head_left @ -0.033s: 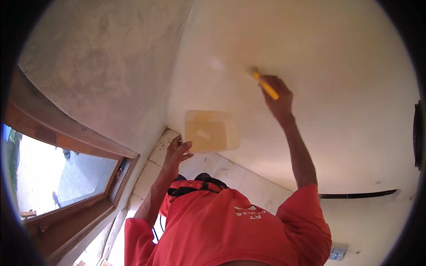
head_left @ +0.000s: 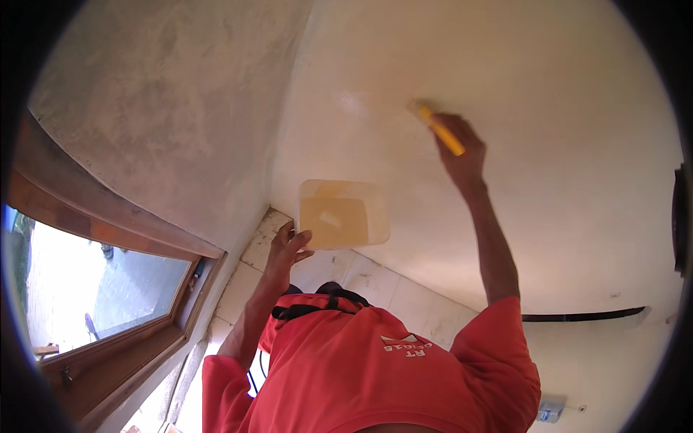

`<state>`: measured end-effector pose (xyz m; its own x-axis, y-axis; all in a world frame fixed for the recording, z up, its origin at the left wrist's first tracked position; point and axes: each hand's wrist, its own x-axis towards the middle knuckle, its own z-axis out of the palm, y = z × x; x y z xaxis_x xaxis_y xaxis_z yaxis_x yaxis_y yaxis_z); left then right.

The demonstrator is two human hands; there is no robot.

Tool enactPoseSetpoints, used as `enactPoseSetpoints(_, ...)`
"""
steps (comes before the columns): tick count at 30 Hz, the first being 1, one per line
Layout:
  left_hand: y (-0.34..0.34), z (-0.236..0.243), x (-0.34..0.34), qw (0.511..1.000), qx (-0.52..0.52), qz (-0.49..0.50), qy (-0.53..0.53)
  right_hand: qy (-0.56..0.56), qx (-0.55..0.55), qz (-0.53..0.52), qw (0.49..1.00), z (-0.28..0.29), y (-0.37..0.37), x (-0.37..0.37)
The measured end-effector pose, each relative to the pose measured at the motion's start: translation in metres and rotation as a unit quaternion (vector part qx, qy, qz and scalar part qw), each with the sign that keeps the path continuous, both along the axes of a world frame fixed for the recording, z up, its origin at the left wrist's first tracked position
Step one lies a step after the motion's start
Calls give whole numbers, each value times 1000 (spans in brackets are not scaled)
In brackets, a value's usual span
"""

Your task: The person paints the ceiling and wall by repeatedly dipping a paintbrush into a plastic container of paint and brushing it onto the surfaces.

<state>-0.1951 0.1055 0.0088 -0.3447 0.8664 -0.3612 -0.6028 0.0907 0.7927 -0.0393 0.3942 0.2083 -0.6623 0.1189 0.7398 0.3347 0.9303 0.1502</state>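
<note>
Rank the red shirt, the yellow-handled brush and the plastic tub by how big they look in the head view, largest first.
1. Red shirt
2. Plastic tub, in the left hand
3. Yellow-handled brush, in the right hand

This is appearing to be a plain room; whether in a home, I cannot tell. A pale wall [head_left: 548, 151] and a mottled wall [head_left: 166, 123] are meeting at the tiled floor's [head_left: 372, 276] corner, while a wood-framed opening [head_left: 115, 234] is showing bright outdoors.
</note>
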Motion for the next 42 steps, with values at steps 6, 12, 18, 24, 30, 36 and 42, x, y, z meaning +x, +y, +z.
enactPoseSetpoints(6,-5,-6,-6,1000,6,8,0,107,158,-22,981,76,7,-1)
enactPoseSetpoints(12,-24,-13,-18,999,-20,19,23,-67,96,-62,991,-32,-15,2)
enactPoseSetpoints(18,-41,-22,-25,997,-54,58,16,-153,-15,-39,987,-140,-32,-1)
enactPoseSetpoints(24,-44,-20,-27,998,-29,52,-1,-238,-108,-15,965,-192,-32,-23)
enactPoseSetpoints(30,-46,-22,-25,998,-36,41,11,-18,-123,17,992,-57,-7,-19)
enactPoseSetpoints(36,-40,-25,-25,998,-47,25,26,36,176,-77,981,111,2,-10)
enactPoseSetpoints(42,-37,-24,-18,999,-25,26,9,-174,165,-125,963,-24,-13,-15)
